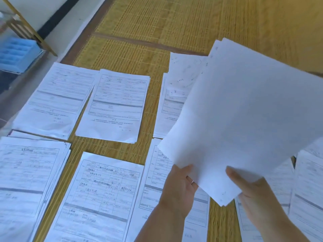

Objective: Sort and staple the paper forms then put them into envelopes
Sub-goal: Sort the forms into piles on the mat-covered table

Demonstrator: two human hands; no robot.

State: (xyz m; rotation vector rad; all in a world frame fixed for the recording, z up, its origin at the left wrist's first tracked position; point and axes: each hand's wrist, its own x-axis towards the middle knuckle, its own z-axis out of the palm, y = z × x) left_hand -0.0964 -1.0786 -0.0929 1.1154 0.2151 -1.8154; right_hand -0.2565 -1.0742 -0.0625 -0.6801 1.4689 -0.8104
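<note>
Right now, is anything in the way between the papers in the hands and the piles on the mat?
Nothing visible. Both hands, left hand and right hand, hold the lifted sheets in open air above the piles of forms on the woven mat.

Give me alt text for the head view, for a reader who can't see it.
Both hands hold a sheaf of blank-backed white paper sheets lifted above a woven straw mat, left hand and right hand gripping its near corner. Stacks of printed white paper forms lie in rows on the mat; a pale blue plastic tray sits far left.
</note>
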